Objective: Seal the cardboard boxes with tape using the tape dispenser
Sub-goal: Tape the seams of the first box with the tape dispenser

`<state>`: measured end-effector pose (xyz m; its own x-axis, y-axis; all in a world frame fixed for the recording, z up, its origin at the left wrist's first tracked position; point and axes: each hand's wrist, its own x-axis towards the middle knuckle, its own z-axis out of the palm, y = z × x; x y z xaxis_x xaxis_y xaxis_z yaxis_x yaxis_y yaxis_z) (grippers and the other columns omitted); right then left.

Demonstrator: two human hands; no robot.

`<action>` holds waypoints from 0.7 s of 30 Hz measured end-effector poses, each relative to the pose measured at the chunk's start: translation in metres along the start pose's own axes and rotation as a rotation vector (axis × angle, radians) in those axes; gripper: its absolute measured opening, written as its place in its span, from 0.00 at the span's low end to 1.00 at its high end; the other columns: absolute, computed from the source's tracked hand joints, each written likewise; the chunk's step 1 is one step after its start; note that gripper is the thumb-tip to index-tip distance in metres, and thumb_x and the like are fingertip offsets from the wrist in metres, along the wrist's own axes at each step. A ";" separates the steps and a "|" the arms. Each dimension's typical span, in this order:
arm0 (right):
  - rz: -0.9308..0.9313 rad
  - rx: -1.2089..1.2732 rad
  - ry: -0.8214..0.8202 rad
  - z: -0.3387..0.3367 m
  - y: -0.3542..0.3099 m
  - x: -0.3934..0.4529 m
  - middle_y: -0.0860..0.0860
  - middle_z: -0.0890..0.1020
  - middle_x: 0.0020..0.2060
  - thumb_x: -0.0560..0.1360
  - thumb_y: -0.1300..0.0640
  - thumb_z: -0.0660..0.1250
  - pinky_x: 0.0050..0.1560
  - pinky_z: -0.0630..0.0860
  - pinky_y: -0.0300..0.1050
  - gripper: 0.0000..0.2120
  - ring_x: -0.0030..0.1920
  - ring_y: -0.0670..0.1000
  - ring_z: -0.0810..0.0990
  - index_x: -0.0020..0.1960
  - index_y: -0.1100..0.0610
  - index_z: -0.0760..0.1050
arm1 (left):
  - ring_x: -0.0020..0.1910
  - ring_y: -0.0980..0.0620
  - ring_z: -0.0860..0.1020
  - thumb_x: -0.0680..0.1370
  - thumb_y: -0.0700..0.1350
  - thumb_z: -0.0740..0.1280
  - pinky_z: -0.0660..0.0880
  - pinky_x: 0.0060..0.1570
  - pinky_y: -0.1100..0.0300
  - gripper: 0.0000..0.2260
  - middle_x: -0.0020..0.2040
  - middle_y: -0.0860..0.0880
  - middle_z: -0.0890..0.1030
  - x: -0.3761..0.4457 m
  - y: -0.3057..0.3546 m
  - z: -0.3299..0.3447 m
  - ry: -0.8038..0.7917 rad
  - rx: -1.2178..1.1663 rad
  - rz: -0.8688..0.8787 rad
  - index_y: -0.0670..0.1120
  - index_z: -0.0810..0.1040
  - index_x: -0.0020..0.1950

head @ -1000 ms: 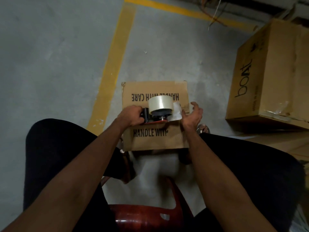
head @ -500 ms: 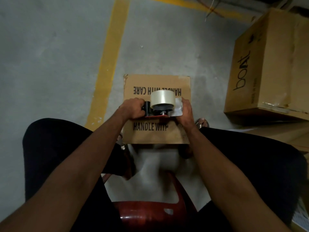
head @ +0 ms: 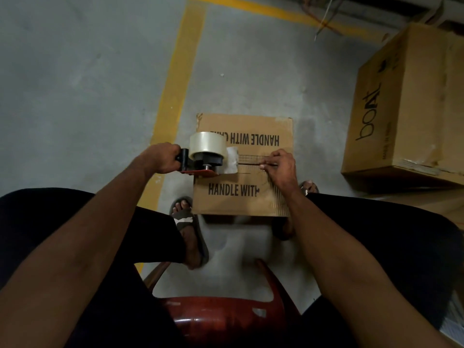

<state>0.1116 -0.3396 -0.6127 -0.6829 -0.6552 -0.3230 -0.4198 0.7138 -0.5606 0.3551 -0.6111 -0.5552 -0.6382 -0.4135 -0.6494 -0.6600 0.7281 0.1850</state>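
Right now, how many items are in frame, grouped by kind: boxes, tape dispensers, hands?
Cardboard boxes: 2, the small box under the hands and the big box on the right.
Tape dispensers: 1, the tape dispenser.
Hands: 2, left hand and right hand.
Total: 5

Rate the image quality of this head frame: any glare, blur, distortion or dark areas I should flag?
Head view: dim overall, the dark trousers lose all detail; floor by the red chair is smeared with blur; small glare spots on the chair's rim; wide-angle bending shows in the yellow floor line and the large box; print on the small box stays readable; tape dispenser reasonably sharp.
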 end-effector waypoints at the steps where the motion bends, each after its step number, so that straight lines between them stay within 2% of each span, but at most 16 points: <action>1: 0.006 0.004 0.006 0.000 0.000 0.001 0.44 0.79 0.47 0.67 0.54 0.82 0.56 0.78 0.50 0.11 0.52 0.53 0.78 0.49 0.48 0.88 | 0.55 0.34 0.79 0.77 0.47 0.69 0.75 0.48 0.50 0.16 0.57 0.34 0.80 -0.002 -0.006 -0.001 -0.001 0.006 -0.010 0.38 0.77 0.58; 8: 0.065 -0.094 0.007 -0.002 -0.018 -0.001 0.44 0.77 0.47 0.70 0.58 0.80 0.52 0.72 0.41 0.09 0.53 0.50 0.76 0.50 0.52 0.87 | 0.55 0.35 0.80 0.77 0.48 0.68 0.77 0.50 0.49 0.16 0.58 0.35 0.80 -0.011 -0.023 -0.005 0.002 0.047 -0.024 0.39 0.77 0.59; 11: -0.040 -0.155 -0.038 0.012 -0.052 -0.007 0.44 0.75 0.49 0.71 0.64 0.74 0.57 0.75 0.43 0.12 0.55 0.48 0.74 0.53 0.55 0.85 | 0.56 0.36 0.80 0.77 0.49 0.68 0.77 0.51 0.49 0.16 0.59 0.36 0.80 -0.012 -0.025 -0.007 -0.019 0.054 -0.033 0.40 0.77 0.60; 13: -0.142 -0.073 -0.136 0.031 -0.080 -0.012 0.47 0.77 0.49 0.72 0.62 0.75 0.57 0.77 0.46 0.12 0.53 0.49 0.75 0.55 0.57 0.84 | 0.57 0.36 0.79 0.78 0.49 0.68 0.76 0.52 0.50 0.17 0.60 0.36 0.80 -0.013 -0.025 -0.008 -0.022 0.042 -0.045 0.40 0.77 0.61; 14: -0.142 -0.032 -0.169 0.044 -0.092 -0.014 0.49 0.78 0.49 0.71 0.59 0.77 0.54 0.79 0.47 0.12 0.51 0.50 0.76 0.54 0.57 0.84 | 0.58 0.36 0.79 0.78 0.49 0.68 0.75 0.52 0.50 0.17 0.61 0.36 0.79 -0.013 -0.025 -0.008 -0.020 0.039 -0.049 0.40 0.76 0.62; 16: -0.063 0.113 -0.135 0.069 -0.107 -0.014 0.51 0.80 0.47 0.70 0.53 0.77 0.48 0.81 0.51 0.10 0.47 0.51 0.78 0.48 0.54 0.80 | 0.58 0.36 0.79 0.78 0.50 0.67 0.75 0.52 0.50 0.18 0.61 0.36 0.79 -0.014 -0.025 -0.008 -0.016 0.039 -0.052 0.40 0.76 0.62; 18: -0.029 0.179 -0.044 0.083 -0.113 -0.011 0.52 0.79 0.47 0.73 0.56 0.69 0.50 0.79 0.56 0.04 0.47 0.53 0.77 0.42 0.51 0.74 | 0.58 0.36 0.79 0.78 0.50 0.67 0.75 0.52 0.49 0.17 0.60 0.37 0.80 -0.015 -0.026 -0.008 -0.014 0.036 -0.044 0.40 0.76 0.62; 20: 0.017 0.174 0.017 0.080 -0.119 -0.009 0.55 0.76 0.44 0.73 0.58 0.61 0.47 0.74 0.50 0.05 0.46 0.53 0.73 0.39 0.52 0.70 | 0.57 0.36 0.79 0.78 0.50 0.67 0.75 0.52 0.49 0.17 0.59 0.36 0.80 -0.017 -0.025 -0.007 -0.013 0.034 -0.030 0.40 0.77 0.61; 21: 0.027 0.186 0.040 0.078 -0.119 -0.007 0.57 0.76 0.42 0.73 0.60 0.62 0.44 0.70 0.47 0.06 0.45 0.54 0.74 0.37 0.54 0.71 | 0.56 0.35 0.79 0.78 0.49 0.67 0.75 0.52 0.49 0.16 0.59 0.36 0.80 -0.017 -0.025 -0.007 -0.009 0.033 -0.021 0.40 0.77 0.60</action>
<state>0.2131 -0.4389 -0.6034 -0.7170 -0.6238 -0.3112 -0.2860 0.6703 -0.6848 0.3798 -0.6265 -0.5434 -0.6205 -0.4243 -0.6596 -0.6600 0.7368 0.1469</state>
